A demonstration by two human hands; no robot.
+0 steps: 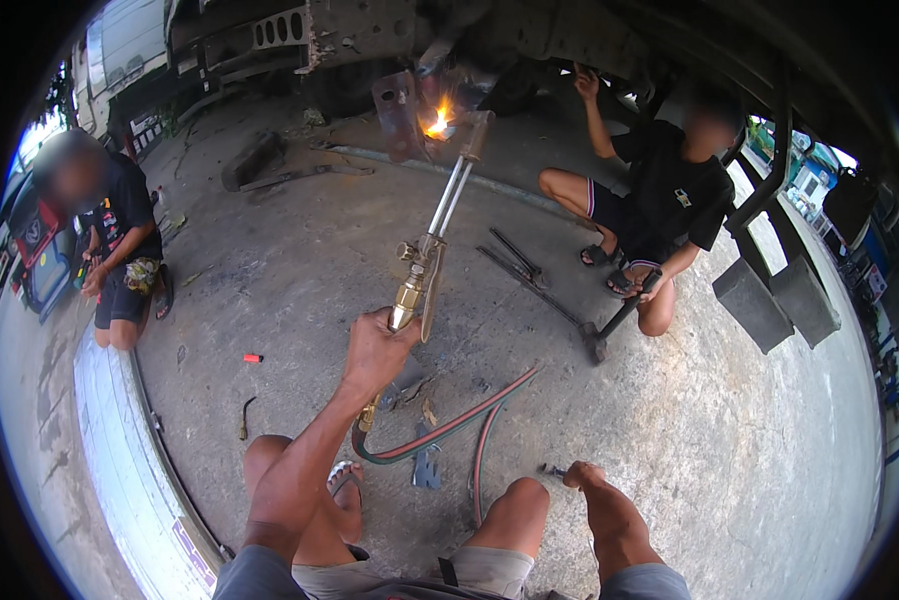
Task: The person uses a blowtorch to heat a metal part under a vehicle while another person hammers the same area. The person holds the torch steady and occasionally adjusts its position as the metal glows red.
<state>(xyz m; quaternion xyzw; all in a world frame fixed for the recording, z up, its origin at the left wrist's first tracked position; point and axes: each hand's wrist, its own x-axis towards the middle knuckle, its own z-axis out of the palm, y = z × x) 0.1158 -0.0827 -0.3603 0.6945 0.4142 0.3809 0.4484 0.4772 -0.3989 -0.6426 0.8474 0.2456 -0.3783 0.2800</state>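
Note:
My left hand [378, 352] is closed around the brass body of a cutting torch [410, 290], which points up and away from me. Beyond the torch head, an orange flame [438, 122] burns beside a rusty metal bracket [398, 112] that hangs under a vehicle frame [370, 35]. Red and green hoses [455, 425] run from the torch's lower end and bend across the ground between my knees. Low at the right, near my right knee, my right hand [582, 474] grips a small dark metal tool [552, 469]; its exact kind is too small to tell.
At the right a crouching person [675, 180] reaches up to the frame and holds a long-handled hammer [620, 318]. Another person [120, 230] squats at the left. Metal bars [530, 275], a long pipe [450, 172] and a red lighter-like piece [254, 358] lie on the concrete.

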